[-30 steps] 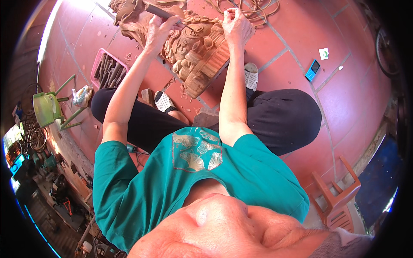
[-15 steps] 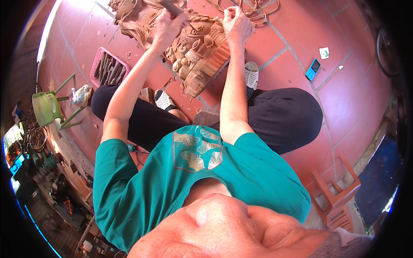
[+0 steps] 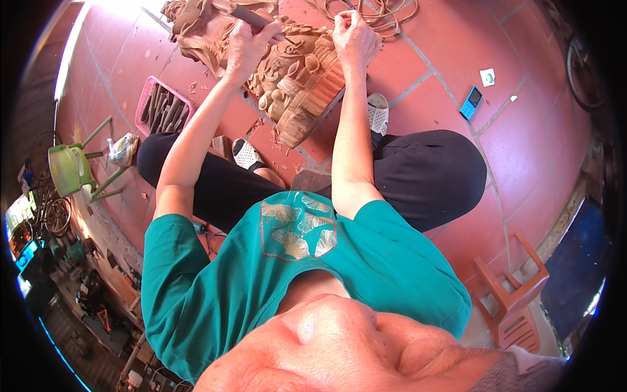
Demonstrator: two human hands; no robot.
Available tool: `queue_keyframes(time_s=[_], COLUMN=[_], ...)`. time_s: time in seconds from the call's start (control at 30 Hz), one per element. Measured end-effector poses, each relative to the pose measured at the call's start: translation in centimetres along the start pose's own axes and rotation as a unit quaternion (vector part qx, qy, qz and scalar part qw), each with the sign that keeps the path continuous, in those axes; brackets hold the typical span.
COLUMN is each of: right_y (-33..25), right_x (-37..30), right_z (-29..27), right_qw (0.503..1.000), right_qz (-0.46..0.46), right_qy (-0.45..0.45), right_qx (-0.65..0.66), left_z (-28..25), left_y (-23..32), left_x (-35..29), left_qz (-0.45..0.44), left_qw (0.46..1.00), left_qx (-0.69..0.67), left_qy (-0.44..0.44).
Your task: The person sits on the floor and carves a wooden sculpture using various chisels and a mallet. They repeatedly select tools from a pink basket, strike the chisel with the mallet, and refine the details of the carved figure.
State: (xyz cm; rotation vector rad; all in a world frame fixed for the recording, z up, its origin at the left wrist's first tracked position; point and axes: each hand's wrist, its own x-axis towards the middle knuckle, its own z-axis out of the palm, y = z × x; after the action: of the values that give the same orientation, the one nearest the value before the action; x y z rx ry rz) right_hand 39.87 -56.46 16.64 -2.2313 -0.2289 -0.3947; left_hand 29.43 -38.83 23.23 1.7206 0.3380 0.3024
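Observation:
A carved brown wood panel [image 3: 304,98], thick with rounded relief, lies on the floor in front of my crossed legs. Over its middle, my left hand [image 3: 245,53] grips the dark, thick handle of a carving chisel [image 3: 251,17]. The chisel slants down to the right, its thin tip close to the carving; whether it touches the wood I cannot tell. My right hand [image 3: 356,40] hovers by the panel's right edge, fingers curled into a pinch. Anything between those fingertips is too small or hidden to make out.
At left sits a pink basket [image 3: 143,110] of dark-handled tools [image 3: 166,110], near a green stool [image 3: 68,168] and a plastic bag [image 3: 124,149]. A coiled cord [image 3: 388,23] lies beyond my right hand. Farther right are a blue phone [image 3: 471,102], a small card [image 3: 487,77] and a brown plastic chair [image 3: 513,297].
My left hand has come slightly nearer and to the left, and the chisel's handle leans over more. My right hand keeps its pinch with little movement. The whole view has shifted slightly.

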Motion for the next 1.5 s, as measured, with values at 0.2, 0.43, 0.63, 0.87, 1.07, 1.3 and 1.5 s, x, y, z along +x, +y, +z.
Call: queue_keyframes(time_s=[0.2,0.43,0.63,0.87,1.07,1.3,1.5], right_y=[-0.3,0.0,-0.4,-0.4,0.0,-0.1,-0.1], right_x=[-0.1,0.1,-0.3,-0.2,-0.1,-0.1,-0.1], right_z=[0.1,-0.2,0.3,-0.3,0.1,-0.1,0.1], right_qw=[1.0,1.0,1.0,1.0,1.0,1.0,1.0], right_qz=[-0.005,-0.012,-0.025,-0.021,-0.013,-0.02,-0.024], right_qy=[-0.004,0.003,0.009,0.002,0.005,0.011,0.013], right_qx=[0.001,0.001,0.014,-0.016,0.006,0.0,0.01], left_z=[0.2,1.2,1.6,-1.4,-2.3,-1.8,0.0], left_y=[-1.7,-1.3,-1.8,-4.3,-5.4,-3.7,-2.7], left_x=[0.2,-0.4,-0.6,1.9,1.5,1.4,-0.4], left_qz=[0.016,0.056,0.14,-0.061,-0.149,-0.031,0.023], left_qw=[1.0,0.969,0.937,0.993,0.951,0.987,0.998], left_qx=[0.011,0.239,0.318,-0.091,-0.262,-0.152,0.054], left_qy=[-0.01,-0.004,0.038,0.052,0.067,0.041,0.022])
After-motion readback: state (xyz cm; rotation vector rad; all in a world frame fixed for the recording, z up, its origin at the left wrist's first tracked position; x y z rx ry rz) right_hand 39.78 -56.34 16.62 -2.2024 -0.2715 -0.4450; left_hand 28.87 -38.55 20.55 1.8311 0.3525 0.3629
